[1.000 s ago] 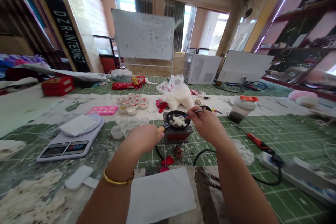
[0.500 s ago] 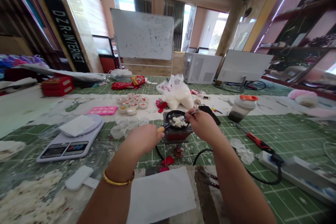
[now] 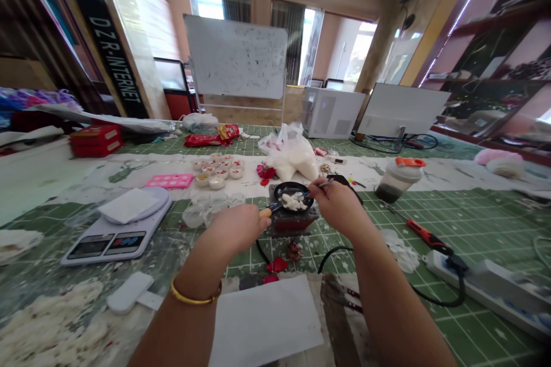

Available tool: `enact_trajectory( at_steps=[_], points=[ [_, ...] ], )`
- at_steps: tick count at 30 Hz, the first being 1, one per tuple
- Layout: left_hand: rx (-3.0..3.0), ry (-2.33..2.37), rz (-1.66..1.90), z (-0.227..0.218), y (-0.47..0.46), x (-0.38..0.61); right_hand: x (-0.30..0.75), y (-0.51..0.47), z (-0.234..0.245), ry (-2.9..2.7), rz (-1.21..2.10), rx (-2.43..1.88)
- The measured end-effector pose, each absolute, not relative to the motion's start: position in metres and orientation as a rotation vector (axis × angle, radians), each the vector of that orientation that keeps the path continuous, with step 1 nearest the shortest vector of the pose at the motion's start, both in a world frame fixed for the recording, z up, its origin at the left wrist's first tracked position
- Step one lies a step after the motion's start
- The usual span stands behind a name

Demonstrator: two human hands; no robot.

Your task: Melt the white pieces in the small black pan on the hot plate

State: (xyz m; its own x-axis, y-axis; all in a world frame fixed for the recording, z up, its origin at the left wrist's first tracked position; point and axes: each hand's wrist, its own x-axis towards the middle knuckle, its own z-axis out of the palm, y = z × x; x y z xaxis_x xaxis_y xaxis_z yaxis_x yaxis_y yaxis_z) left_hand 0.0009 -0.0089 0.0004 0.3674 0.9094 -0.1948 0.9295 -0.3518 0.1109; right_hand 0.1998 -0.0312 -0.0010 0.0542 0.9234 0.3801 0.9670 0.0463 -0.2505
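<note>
L hand [image 3: 236, 228] closed round handle of small frying pan [image 3: 289, 190]; R hand [image 3: 338, 206] pinching thin tool [image 3: 317, 187], tip at white lumps [image 3: 293, 202] in pan, over red burner [image 3: 293, 223].

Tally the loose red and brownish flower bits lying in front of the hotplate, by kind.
Red petal-shaped pieces: 2
Dark brownish flower-shaped piece: 1
Total: 3
</note>
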Motion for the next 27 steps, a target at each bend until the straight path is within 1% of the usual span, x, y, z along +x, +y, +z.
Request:
enact_trajectory(
  at_steps=[7, 11, 16, 22, 25, 27],
  points=[
    [2.426, 1.662, -0.183, -0.001, -0.009, 0.003, 0.203, -0.033, 0.001, -1.833, -0.168, -1.909],
    [2.421, 1.643, -0.165, 0.000, -0.009, 0.003, 0.202, -0.034, 0.002, -1.933, -0.090, -1.968],
    [2.449, 1.632, -0.162, 0.000, -0.010, 0.002, 0.202, -0.041, 0.005, -1.879, -0.127, -1.908],
    [2.436, 1.645, -0.171, 0.001, -0.011, 0.002, 0.201, -0.043, 0.006, -1.922, -0.086, -1.932],
    [2.462, 1.630, -0.158, 0.000, -0.011, 0.002, 0.201, -0.042, 0.005, -1.855, -0.137, -1.881],
    [2.455, 1.635, -0.161, 0.001, -0.011, 0.002, 0.200, -0.041, 0.004, -1.862, -0.116, -1.851]
  ],
)
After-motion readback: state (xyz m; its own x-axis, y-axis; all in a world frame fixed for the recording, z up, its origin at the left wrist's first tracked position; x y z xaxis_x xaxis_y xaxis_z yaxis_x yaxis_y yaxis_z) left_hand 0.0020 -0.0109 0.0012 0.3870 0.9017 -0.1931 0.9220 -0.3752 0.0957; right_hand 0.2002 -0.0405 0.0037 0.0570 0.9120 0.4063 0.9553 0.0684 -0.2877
